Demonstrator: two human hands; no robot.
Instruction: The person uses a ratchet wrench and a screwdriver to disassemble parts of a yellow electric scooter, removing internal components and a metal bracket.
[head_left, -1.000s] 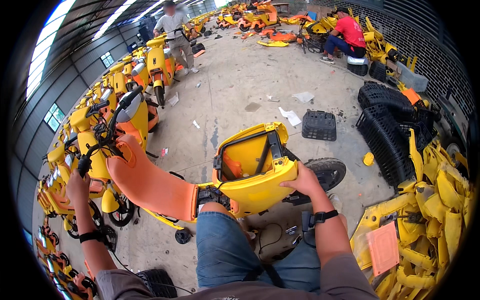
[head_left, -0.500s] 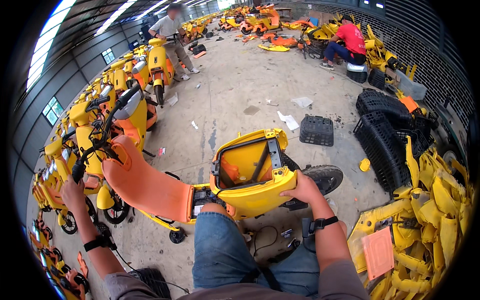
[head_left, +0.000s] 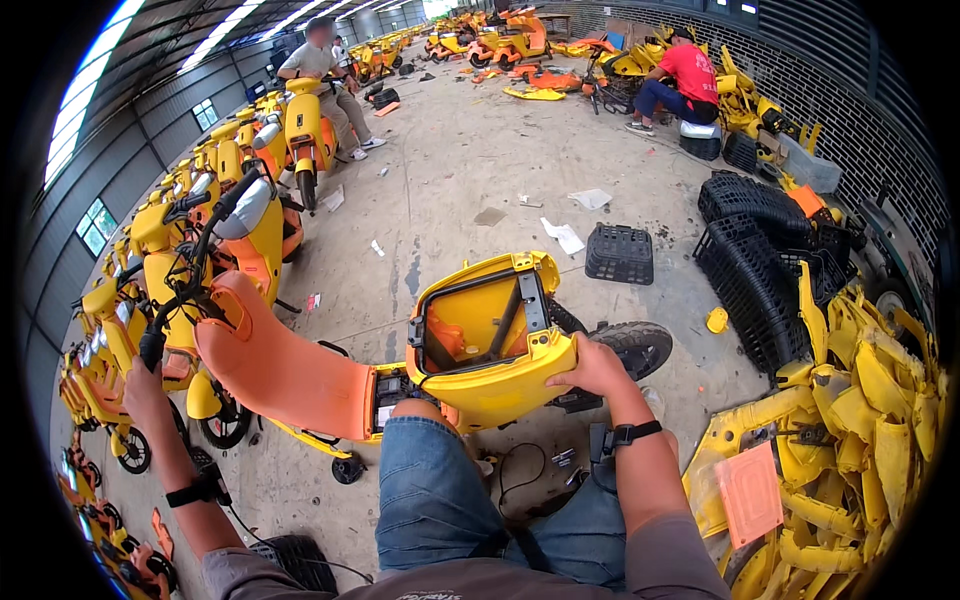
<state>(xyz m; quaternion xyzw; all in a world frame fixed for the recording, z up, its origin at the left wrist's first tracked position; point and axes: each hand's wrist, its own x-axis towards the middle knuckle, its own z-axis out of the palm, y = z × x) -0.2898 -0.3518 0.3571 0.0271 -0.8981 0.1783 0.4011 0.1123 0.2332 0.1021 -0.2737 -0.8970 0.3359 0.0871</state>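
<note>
A partly stripped electric scooter stands across in front of me, its orange leg shield (head_left: 285,350) to the left and its rear wheel (head_left: 640,350) to the right. My left hand (head_left: 146,388) is closed round the black handlebar grip (head_left: 153,346). At the back corner of the yellow rear body (head_left: 500,396), my right hand (head_left: 598,364) holds on, thumb on the near side. No seat covers this body, so its hollow inside and black frame bars show. Wiring lies exposed in the floorboard opening (head_left: 393,390). My left knee is against the scooter's near side.
Rows of yellow scooters (head_left: 160,235) line the left. A heap of yellow panels (head_left: 840,440) lies at right, with black crates (head_left: 755,270) beyond. Another black crate (head_left: 619,254) sits on the floor. One person (head_left: 318,75) is by a scooter; another (head_left: 685,85) sits at far right.
The whole view has shifted slightly left. Both hands keep their holds on the scooter. The person at far left has lowered against a scooter, and someone behind has come into sight.
</note>
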